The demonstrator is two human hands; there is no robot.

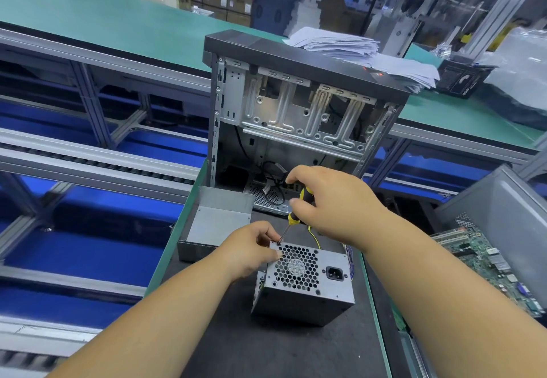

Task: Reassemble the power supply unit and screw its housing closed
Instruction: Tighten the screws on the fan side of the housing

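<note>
Gripping a screwdriver (299,204), the right hand (331,203) drives a corner screw; the left hand (251,247) pinches the power supply (307,283) mid-bench. Rigid, probably heavy: brace its metal sides, avoiding the wires.

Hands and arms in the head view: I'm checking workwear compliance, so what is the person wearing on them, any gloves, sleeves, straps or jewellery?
Nothing shows. The left hand and right hand are bare, without gloves, and no rings are visible on the fingers. Both forearms are uncovered up to the frame's edge: no sleeve, watch or wrist strap in view.
</note>
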